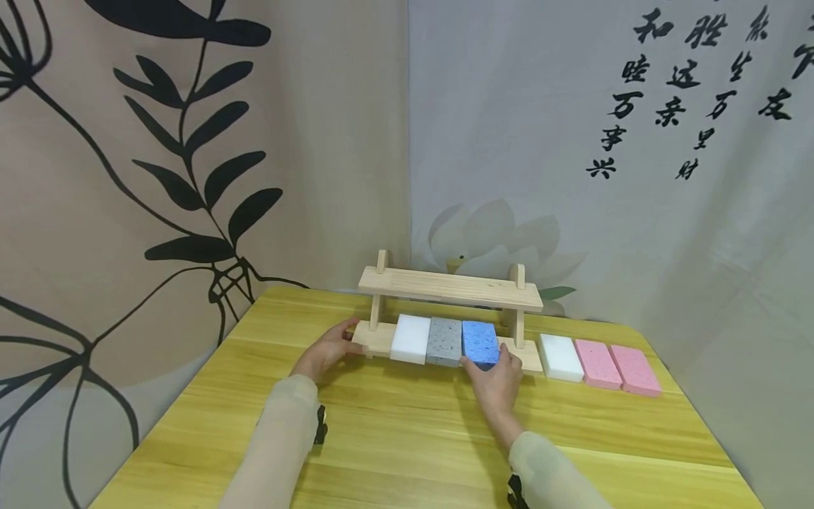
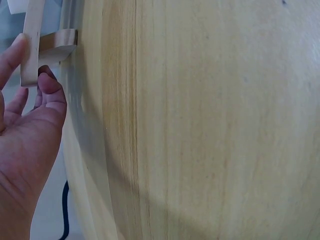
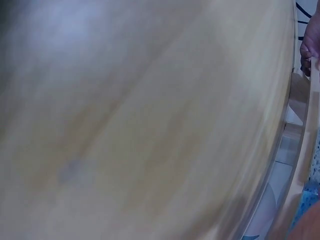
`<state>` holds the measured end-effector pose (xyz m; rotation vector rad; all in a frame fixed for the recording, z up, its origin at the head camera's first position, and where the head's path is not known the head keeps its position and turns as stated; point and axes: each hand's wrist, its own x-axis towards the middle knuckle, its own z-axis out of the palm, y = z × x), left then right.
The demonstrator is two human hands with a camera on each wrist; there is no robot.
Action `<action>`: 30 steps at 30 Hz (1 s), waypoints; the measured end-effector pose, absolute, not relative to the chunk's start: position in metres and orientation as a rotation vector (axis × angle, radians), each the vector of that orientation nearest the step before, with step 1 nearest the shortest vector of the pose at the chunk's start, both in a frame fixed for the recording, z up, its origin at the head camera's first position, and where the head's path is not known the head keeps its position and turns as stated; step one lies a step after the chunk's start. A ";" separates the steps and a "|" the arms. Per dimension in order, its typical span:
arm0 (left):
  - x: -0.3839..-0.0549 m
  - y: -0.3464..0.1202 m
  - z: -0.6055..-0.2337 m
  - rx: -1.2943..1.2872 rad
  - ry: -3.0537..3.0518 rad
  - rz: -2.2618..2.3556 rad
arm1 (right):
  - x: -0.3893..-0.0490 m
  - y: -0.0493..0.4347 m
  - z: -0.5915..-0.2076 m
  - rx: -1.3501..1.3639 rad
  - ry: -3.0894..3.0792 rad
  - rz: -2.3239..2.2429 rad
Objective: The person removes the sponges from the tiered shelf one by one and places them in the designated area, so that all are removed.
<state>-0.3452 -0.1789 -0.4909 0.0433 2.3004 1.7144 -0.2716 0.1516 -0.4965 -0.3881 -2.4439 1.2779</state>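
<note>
A two-tier wooden shelf (image 1: 448,285) stands at the back of the table. My left hand (image 1: 327,351) grips the left end of its lower board; the left wrist view shows thumb and fingers on either side of the board end (image 2: 31,60). On the lower board a white sponge (image 1: 410,339), a grey sponge (image 1: 444,341) and a blue sponge (image 1: 480,341) sit side by side. With thumb and fingers at its sides, my right hand (image 1: 497,387) holds the blue sponge at the front. In the right wrist view only a sliver of blue sponge (image 3: 307,200) shows.
Right of the shelf, another white sponge (image 1: 561,357) and two pink sponges (image 1: 598,364) lie in a row on the wooden table (image 1: 394,438). Behind the table hangs a printed curtain (image 1: 331,141) with plant drawings and characters.
</note>
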 end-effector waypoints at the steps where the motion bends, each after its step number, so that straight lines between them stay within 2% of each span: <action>1: -0.345 -0.179 -0.491 0.047 2.301 1.713 | -0.272 0.152 -0.497 -0.382 -2.448 1.265; 30: -0.349 -0.180 -0.496 0.040 2.305 1.719 | -0.265 0.180 -0.492 -0.357 -2.471 1.361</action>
